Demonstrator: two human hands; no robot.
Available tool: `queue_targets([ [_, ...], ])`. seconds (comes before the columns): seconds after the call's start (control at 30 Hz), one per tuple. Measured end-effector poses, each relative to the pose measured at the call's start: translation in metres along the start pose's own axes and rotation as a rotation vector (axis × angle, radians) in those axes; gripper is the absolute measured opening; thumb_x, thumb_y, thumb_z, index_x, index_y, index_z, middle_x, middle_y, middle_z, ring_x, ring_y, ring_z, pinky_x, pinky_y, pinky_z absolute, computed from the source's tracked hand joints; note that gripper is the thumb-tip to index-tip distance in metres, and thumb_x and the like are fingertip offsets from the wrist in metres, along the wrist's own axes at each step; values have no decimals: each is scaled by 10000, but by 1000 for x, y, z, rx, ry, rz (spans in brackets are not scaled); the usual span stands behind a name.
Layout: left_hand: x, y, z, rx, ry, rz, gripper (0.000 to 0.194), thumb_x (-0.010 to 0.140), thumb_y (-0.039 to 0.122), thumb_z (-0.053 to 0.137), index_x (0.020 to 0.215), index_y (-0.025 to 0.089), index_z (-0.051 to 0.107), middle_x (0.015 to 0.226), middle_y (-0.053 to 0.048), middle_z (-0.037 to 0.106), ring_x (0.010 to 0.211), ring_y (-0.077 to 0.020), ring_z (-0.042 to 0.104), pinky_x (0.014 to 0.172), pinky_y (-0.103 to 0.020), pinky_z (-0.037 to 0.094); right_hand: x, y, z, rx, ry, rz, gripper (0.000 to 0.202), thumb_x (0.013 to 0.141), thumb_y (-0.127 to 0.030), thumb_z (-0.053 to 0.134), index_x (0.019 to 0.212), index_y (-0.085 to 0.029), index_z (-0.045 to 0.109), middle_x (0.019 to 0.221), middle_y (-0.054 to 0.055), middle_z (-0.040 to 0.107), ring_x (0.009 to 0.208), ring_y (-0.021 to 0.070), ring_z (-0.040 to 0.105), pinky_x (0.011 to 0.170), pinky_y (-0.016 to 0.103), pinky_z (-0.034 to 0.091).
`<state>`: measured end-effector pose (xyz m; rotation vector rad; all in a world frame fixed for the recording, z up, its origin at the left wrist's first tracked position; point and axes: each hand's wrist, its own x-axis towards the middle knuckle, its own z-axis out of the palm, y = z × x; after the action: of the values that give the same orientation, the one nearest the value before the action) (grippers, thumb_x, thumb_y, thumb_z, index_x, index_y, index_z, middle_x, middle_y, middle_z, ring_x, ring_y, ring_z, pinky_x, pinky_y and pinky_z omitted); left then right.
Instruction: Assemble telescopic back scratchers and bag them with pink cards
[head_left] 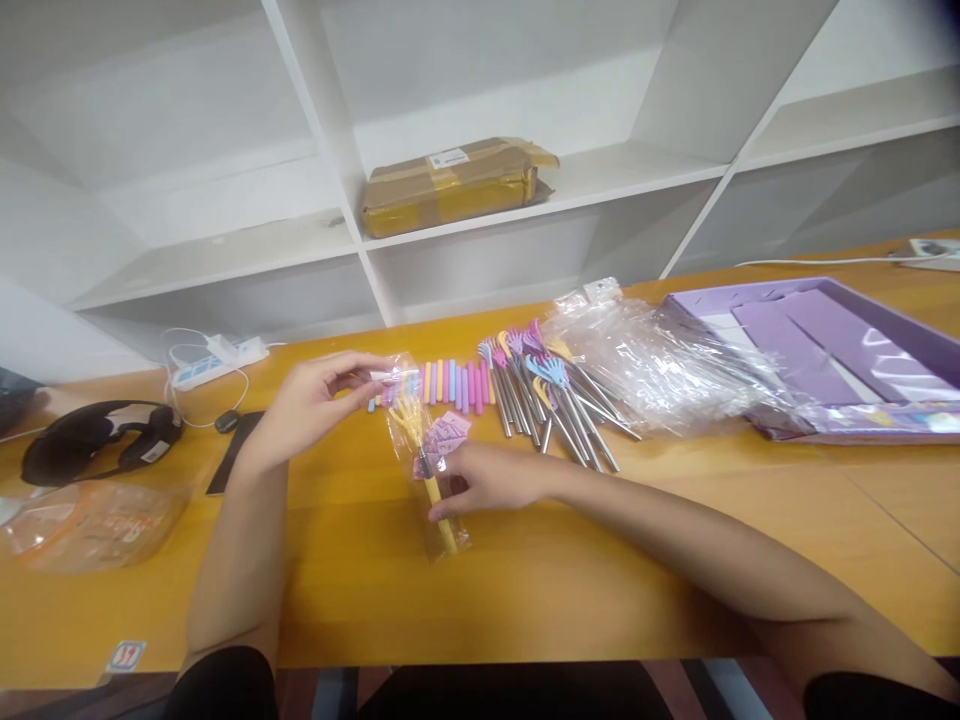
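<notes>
Where right hand [487, 476] grips bagged yellow scratcher [433, 490], pink cards [445, 432] partly hidden.

- The light is soft and rather bright on the table [352, 590].
- Strong glare is on the plastic bags [660, 365], right of centre.
- Under the shelf [645, 170] there is grey shade.
- The upper right corner is dark.
- The sticker [127, 656], lower left, looks blurred.
</notes>
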<state>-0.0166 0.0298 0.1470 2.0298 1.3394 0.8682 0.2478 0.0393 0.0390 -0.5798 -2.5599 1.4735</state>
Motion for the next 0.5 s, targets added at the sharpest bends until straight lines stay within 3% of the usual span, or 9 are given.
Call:
queue_targets([
  [0.13, 0, 3, 0, 252, 39, 57, 258, 1018, 461, 690, 1022, 227, 798, 1002, -45, 823, 912, -194, 752, 877, -328, 589, 2, -3, 6, -38, -34, 18, 384, 945, -458, 815, 773, -150, 663, 734, -16, 665, 640, 95, 536, 641, 250, 369],
  [0.27, 3, 8, 6, 442, 54, 116, 275, 1078, 426, 574, 973, 223, 726, 1020, -45, 799, 924, -194, 720, 849, -321, 533, 6, -6, 19, -68, -90, 65, 378, 941, -432, 831, 754, -145, 670, 714, -12, 672, 622, 88, 531, 624, 243, 339],
  [0.4, 5, 8, 14, 398, 76, 40, 273, 1107, 430, 516, 999, 218, 650, 892, -21, 772, 795, -171, 716, 763, -301, 516, 4, -3, 19, -63, -152, 98, 384, 940, -525, 812, 894, -151, 740, 820, 18, 730, 679, 117, 587, 620, 246, 356],
  [0.5, 4, 8, 18, 301, 78, 34, 195, 1104, 386, 530, 1069, 217, 621, 860, -1, 757, 735, -146, 712, 731, -281, 521, -5, 1, -3, -83, -146, 112, 420, 939, -582, 794, 1003, -168, 756, 893, 33, 752, 735, 140, 624, 652, 254, 385],
])
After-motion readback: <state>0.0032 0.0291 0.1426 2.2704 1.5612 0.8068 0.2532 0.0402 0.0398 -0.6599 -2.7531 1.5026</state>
